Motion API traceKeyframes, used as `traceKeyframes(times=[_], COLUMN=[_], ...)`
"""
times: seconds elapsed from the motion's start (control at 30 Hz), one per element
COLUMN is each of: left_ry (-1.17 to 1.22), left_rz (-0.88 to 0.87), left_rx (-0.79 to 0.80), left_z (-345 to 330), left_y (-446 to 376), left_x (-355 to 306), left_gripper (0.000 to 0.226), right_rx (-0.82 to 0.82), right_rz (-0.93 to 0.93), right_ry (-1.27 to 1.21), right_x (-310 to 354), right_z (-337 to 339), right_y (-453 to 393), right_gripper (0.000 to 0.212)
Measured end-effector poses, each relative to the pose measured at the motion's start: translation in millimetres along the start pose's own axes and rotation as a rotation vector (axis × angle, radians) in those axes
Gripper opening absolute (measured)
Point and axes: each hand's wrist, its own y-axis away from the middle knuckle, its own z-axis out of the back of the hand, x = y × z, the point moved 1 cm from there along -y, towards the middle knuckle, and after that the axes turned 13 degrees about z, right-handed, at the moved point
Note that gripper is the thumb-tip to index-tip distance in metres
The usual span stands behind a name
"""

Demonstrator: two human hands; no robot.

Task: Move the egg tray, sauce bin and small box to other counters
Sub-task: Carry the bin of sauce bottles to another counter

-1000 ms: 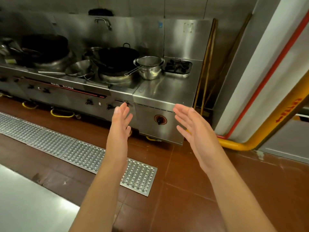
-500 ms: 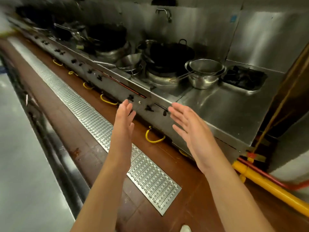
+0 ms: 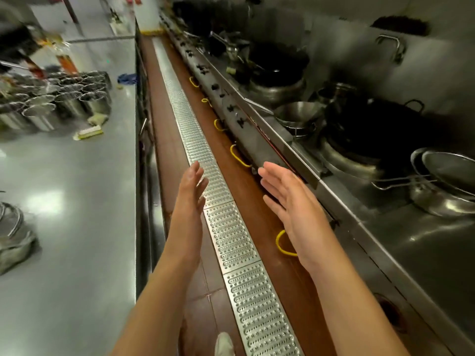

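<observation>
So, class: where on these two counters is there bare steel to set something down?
Left counter: bare between the steel canisters and the near edge. Range top: bare patch nearest us, below the saucepan. Farther along, woks crowd it.

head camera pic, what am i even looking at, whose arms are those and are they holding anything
The camera sits on a person's head and looks forward and down, so the two bare arms are the wearer's own. The left hand and right hand are both held out with straight fingers, palms facing each other, holding nothing. They stand in a kitchen aisle with a metal floor grate running down it. On the right is a long stove line with a black wok and a steel pot. On the left is a steel counter with a cluster of metal canisters.
</observation>
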Motion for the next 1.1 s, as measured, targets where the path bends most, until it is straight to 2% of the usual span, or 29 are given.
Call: traceKeyframes(times=[0.1, 0.27, 0.47, 0.63, 0.8, 0.97, 1.1], left_ry=[0.043, 0.003, 0.044, 0.036, 0.007, 0.019, 0.032], left_rz=[0.002, -0.017, 0.023, 0.058, -0.001, -0.018, -0.03], left_rx=[-0.039, -0.064, -0.111, -0.155, -0.235, -0.32, -0.372], left_z=[19.2, 42.2, 61.1, 56.0, 50.5, 47.1, 54.5], left_y=[-43.8, -107.8, -172.7, -238.7, -308.2, -367.2, -394.5], left_x=[-14.2, -39.8, -42.6, -43.4, -64.3, -89.1, -93.7], left_gripper=[0.083, 0.05, 0.076, 0.076, 0.074, 0.056, 0.068], right_rx=[0.032, 0.063, 0.136, 0.167, 0.237, 0.328, 0.381], right_rz=[-0.002, 0.02, 0.001, -0.026, -0.031, -0.043, -0.093], right_ry=[0.002, -0.01, 0.049, 0.055, -0.007, -0.088, -0.117], right_x=[-2.5, -18.3, -46.3, -70.9, -89.4, -98.1, -114.4], right_z=[-24.1, -61.4, -86.9, -89.4, -103.6, -128.7, -150.4], right_y=[-45.4, -108.0, -168.0, -240.7, -332.6, -412.9, -450.6], right_gripper=[0.039, 0.039, 0.039, 0.037, 0.036, 0.036, 0.034])
